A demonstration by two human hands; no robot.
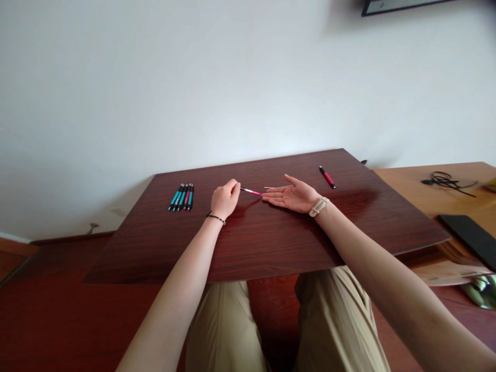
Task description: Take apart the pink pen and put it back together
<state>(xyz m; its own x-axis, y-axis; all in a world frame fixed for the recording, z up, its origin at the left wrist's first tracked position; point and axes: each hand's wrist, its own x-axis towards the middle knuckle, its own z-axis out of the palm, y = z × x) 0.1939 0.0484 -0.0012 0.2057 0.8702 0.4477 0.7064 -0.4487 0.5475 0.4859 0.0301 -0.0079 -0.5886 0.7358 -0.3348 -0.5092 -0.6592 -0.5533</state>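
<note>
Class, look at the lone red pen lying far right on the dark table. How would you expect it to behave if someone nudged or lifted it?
The red pen looks slim and round, so a sideways nudge would probably set it rolling on the smooth, glossy table. It appears straight and rigid, so it should lift without bending. Being so thin, it is likely light, and a fingertip pinch would probably do.

We face a plain white wall, evenly lit in soft light. At its top right corner hangs the dark edge of a frame. Before us stands a dark reddish wooden surface with a glossy grain. To its right sits a lighter wooden desk, carrying a tangled black cable and a flat black slab. Below we see a reddish-brown floor and a wooden skirting board along the wall's foot
</note>
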